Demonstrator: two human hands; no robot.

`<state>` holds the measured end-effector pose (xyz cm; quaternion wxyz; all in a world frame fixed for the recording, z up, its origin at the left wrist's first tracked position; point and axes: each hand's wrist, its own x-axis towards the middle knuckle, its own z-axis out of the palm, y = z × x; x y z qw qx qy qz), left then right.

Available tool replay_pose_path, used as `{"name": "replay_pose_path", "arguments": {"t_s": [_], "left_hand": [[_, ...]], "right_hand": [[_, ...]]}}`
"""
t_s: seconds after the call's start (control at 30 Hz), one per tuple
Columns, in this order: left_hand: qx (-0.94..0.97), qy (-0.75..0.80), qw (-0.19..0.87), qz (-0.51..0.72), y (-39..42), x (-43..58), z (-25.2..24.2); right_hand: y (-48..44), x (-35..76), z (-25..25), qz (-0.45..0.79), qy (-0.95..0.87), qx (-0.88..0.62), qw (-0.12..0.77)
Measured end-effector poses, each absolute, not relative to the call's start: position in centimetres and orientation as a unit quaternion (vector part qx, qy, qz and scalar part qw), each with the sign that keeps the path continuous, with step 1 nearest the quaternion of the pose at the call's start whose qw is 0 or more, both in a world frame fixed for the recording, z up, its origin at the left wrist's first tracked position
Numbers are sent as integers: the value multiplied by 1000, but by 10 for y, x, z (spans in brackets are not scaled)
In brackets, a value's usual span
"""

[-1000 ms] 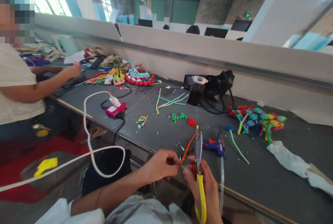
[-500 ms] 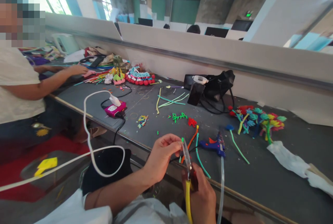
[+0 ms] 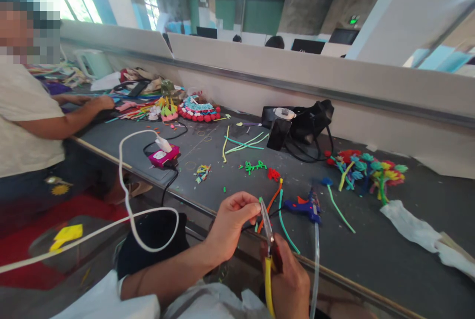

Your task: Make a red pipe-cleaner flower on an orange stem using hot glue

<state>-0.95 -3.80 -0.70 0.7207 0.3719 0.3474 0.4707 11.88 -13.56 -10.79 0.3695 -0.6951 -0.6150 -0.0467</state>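
Between thumb and forefinger my left hand pinches a small green piece of pipe cleaner, just above the front edge of the table. My right hand grips yellow-handled scissors, blades pointing up. The blade tips meet the green piece at my left fingertips; whether they bite into it I cannot tell. Just beyond my hands lie an orange pipe cleaner, a teal pipe cleaner and a red fuzzy bundle. Twisted green pieces sit farther back.
A blue glue gun rests right of my hands, near pipe-cleaner flowers. A black bag stands at the partition. Left are cut scraps, a pink power socket and a looping white cable. A co-worker sits far left.
My hands hold almost the same pose, with the scissors still at the green piece. At far left the co-worker's hand has drawn back a little to the left.
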Motion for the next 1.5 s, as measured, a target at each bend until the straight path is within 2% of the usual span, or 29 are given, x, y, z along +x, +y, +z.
{"name": "replay_pose_path", "arguments": {"t_s": [0.2, 0.33, 0.47, 0.67, 0.77, 0.87, 0.97, 1.13, 1.27, 1.37, 1.5], "left_hand": [[391, 348, 707, 475, -38, -9, -9], [447, 385, 662, 462, -36, -12, -10], [639, 421, 488, 419, -37, -18, -18], [878, 269, 204, 338, -45, -23, -43], [903, 230, 126, 342, -48, -22, -51], [902, 226, 96, 355, -50, -20, -53], [889, 261, 168, 338, -50, -20, -50], [768, 372, 477, 212, -44, -25, -35], [702, 379, 579, 164, -37, -27, -29], [632, 383, 648, 184, -34, -24, -29], [513, 402, 688, 318, -33, -20, -23]], "right_hand": [[-137, 120, -111, -9, -616, -686, 386], [-134, 116, -101, 43, -590, -682, 430], [-130, 116, -82, 131, -526, -685, 487], [-126, 122, -67, 223, -468, -678, 521], [-124, 117, -64, 242, -424, -683, 544], [-124, 110, -62, 267, -377, -674, 576], [-124, 110, -64, 274, -383, -669, 575], [-123, 121, -62, 235, -468, -655, 545], [-121, 125, -53, 219, -516, -646, 519], [-120, 125, -54, 219, -515, -655, 508], [-122, 122, -66, 138, -528, -672, 501]]}}
